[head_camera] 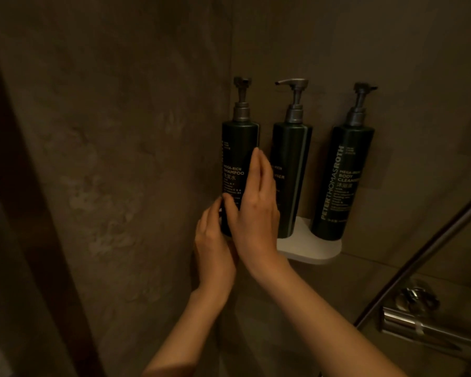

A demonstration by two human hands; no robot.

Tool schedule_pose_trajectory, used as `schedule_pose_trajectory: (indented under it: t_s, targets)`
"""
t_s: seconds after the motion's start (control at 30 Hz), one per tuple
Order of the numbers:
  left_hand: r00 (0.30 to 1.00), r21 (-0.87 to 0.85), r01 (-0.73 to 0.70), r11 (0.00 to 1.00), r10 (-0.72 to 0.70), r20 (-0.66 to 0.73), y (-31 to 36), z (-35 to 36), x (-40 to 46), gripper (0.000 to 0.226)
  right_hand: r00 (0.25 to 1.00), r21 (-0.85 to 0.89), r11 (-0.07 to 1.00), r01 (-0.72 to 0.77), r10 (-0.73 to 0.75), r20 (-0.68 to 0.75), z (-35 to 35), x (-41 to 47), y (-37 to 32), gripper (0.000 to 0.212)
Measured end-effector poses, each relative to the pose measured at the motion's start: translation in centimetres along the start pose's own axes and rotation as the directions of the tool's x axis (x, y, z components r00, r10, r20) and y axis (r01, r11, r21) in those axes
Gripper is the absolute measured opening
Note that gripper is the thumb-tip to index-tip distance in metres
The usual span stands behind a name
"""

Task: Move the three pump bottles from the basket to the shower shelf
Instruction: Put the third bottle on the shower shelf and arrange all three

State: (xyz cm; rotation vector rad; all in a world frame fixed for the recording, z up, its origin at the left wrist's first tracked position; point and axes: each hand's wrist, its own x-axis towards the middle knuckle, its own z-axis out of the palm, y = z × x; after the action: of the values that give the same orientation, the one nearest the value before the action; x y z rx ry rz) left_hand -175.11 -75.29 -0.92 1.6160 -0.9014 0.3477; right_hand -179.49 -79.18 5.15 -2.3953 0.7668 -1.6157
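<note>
closing in on the finish, we have all three bottles up on the white shower shelf (310,250). our left hand (214,251) and right hand (252,208) are both grasping the shampoo bottle (238,170), dark green, grey pump; the other two stand just right of our right hand.

Walls (120,131) look like matt, mottled stone or concrete tile, kinda rough. The three pump bottles (291,172) are dark plastic with a soft sheen, topped by grey metallic-looking pumps (294,85). The shower shelf (310,248) is seen as smooth matt white. Shiny polished metal is shown on the shower fitting (419,325).
</note>
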Motion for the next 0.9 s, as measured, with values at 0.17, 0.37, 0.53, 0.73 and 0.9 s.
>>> schedule_pose_trajectory:
  t_s: [0.17, 0.37, 0.53, 0.73, 0.9]
  targets:
    - [0.996, -0.115, 0.086, 0.990, -0.082, 0.041, 0.1, 0.4, 1.4, 0.043, 0.999, -0.077, 0.997, -0.018, 0.021, 0.035, 1.4, -0.1, 0.2, 0.074]
    - [0.998, -0.131, 0.042, 0.991, -0.037, 0.042, 0.4, -0.1, 1.5, 0.044, 0.997, 0.031, 1.000, 0.000, -0.002, 0.076, 0.3, -0.4, 0.2, 0.062]
    - [0.996, -0.074, -0.081, 0.994, 0.079, -0.027, 0.5, -0.9, 0.4, 0.055, 0.980, 0.149, 0.983, 0.106, -0.078, -0.183, -2.8, -2.4, 2.1, 0.043]
    - [0.998, -0.056, -0.053, 0.997, 0.055, 0.034, 1.6, -0.1, 1.3, 0.066, 0.969, 0.125, 0.986, -0.109, 0.134, -0.208, -2.9, -2.8, 4.4, 0.060]
    - [1.000, 0.017, -0.013, 1.000, 0.013, 0.007, 1.5, 1.1, 3.3, 0.069, 0.963, 0.026, 0.974, -0.226, 0.227, -0.146, -1.7, -1.5, 5.3, 0.087]
